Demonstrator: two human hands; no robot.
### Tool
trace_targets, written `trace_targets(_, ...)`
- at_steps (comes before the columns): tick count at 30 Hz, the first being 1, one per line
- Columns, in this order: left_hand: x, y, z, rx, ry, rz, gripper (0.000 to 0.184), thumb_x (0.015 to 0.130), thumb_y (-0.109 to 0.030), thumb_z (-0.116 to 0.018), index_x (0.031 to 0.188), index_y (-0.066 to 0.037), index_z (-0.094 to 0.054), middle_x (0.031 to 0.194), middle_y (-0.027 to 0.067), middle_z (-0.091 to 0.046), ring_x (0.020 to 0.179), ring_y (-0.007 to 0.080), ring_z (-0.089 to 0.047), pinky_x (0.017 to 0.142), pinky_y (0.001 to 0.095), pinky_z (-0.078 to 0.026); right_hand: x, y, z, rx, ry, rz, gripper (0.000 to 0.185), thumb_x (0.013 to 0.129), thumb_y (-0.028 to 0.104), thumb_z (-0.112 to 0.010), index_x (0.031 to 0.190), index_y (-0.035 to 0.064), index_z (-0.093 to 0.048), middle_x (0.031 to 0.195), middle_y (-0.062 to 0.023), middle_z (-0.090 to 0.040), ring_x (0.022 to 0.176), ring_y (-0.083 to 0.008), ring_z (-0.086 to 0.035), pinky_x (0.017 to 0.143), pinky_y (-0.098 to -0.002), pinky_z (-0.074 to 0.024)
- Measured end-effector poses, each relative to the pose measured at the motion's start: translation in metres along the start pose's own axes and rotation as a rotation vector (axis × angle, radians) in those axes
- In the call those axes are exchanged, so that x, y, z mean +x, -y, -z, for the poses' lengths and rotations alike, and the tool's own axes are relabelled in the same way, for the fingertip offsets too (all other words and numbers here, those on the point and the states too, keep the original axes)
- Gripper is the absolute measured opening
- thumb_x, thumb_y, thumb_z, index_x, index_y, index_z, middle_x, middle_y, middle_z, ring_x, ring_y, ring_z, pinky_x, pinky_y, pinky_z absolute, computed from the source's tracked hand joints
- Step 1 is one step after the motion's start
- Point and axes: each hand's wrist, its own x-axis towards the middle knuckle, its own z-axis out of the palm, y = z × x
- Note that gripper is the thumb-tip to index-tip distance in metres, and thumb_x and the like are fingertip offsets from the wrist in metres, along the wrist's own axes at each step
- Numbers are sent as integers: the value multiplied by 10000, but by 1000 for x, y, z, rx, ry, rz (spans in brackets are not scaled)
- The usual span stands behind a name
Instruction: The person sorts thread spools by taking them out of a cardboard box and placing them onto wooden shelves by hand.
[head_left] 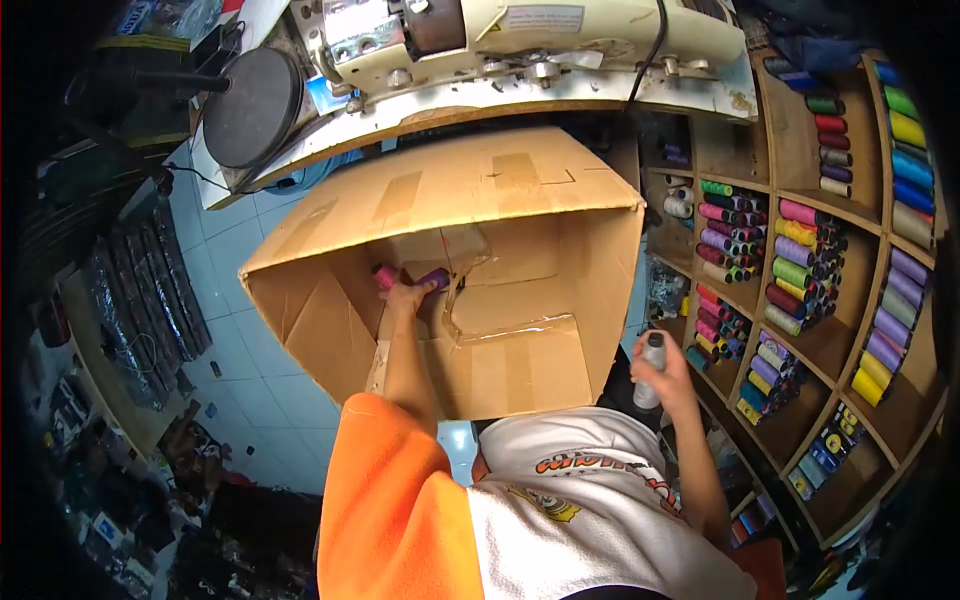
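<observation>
Inside a large cardboard box (530, 385), which lies with its opening toward me, my left hand (406, 297) has its fingers closed around thread spools. A pink thread spool (383, 273) shows at one side of those fingers and a purple thread spool (435, 280) at the other. The exact grip on each is partly hidden. Outside the box on the right, my right hand (668, 377) grips a grey thread spool (649, 385) with a dark top, held roughly upright.
Wooden shelves (820, 365) on the right hold several stacks of coloured thread spools. Behind the box stands a machine (560, 45) on a worktable (430, 115), with a round dark pad (252, 107) at its left. Wrapped dark packages (150, 300) lie on the left over the tiled floor (245, 350).
</observation>
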Motion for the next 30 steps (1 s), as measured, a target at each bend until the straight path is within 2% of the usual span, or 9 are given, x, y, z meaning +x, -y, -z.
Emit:
trace_targets(2, -33, -17, 6, -27, -235, -60, 854, 481, -352, -875, 1236, -108, -559, 1441, 246, -231, 1176, 425, -433, 976, 453, -397, 7, 12, -22, -298, 52, -29, 485, 703, 135, -777, 1081, 40, -490, 927, -81, -589, 790, -168, -596, 683, -291, -488)
trace_targets(4, -49, -19, 10, 223, -152, -79, 793, 462, -336, -889, 1169, -127, -597, 1415, 199, -262, 1177, 410, -418, 969, 484, -394, 22, 1, -40, -640, -145, 345, 510, 701, 147, -772, 1100, 20, -480, 923, -140, -624, 806, -267, -634, 728, -331, -494)
trace_targets(7, -46, -19, 9, 347, -45, -185, 725, 442, -315, -899, 1096, -161, -628, 1368, 170, -289, 1187, 396, -400, 963, 525, -383, 41, 6, -50, -594, -291, 292, 501, 710, 144, -746, 1105, 2, -473, 915, -200, -632, 839, -353, -641, 750, -370, -490)
trace_targets(9, -55, -17, 6, 417, -67, -366, 622, 478, -306, -874, 1047, -195, -647, 1320, 165, -333, 1180, 384, -408, 962, 532, -376, 48, 7, -47, -600, -256, 291, 487, 712, 129, -727, 1107, -2, -474, 936, -217, -633, 880, -363, -639, 757, -382, -490)
trace_targets(16, -60, -33, 15, 783, 26, -498, 567, 511, -419, -793, 1016, -199, -658, 1242, 177, -419, 1068, 393, -477, 906, 510, -390, 60, 16, -40, -721, -171, 314, 534, 706, 147, -683, 1162, 7, -442, 954, -249, -630, 912, -403, -627, 772, -429, -489)
trace_targets(20, -85, -46, 44, 604, 35, -445, 589, 541, -448, -744, 1053, -172, -646, 1184, 224, -450, 1009, 407, -527, 892, 480, -432, 65, 35, -37, -729, -66, 356, 545, 695, 153, -666, 1161, -12, -438, 927, -256, -641, 895, -426, -622, 761, -441, -491)
trace_targets(23, -116, -55, 94, 329, 67, -410, 601, 596, -422, -692, 1108, -113, -624, 1153, 275, -449, 981, 419, -550, 876, 410, -476, 77, 12, -22, -646, 15, 413, 570, 673, 167, -687, 1147, -33, -442, 873, -241, -651, 825, -357, -658, 714, -410, -501)
trace_targets(28, -246, -84, 189, 35, -285, -522, 580, 655, -363, -704, 1118, -31, -598, 1051, 191, -467, 949, 340, -565, 844, 378, -473, 93, -22, -27, -615, 119, 414, 626, 654, 188, -715, 1154, -61, -434, 753, -224, -622, 692, -279, -641, 617, -381, -498)
trace_targets(30, -309, -72, 214, -338, -262, -541, 565, 709, -326, -671, 1155, 1, -560, 1069, 148, -490, 943, 275, -559, 831, 344, -467, 79, -4, -52, -657, 188, 506, 656, 643, 211, -730, 1148, -81, -428, 712, -219, -604, 646, -286, -631, 589, -382, -496)
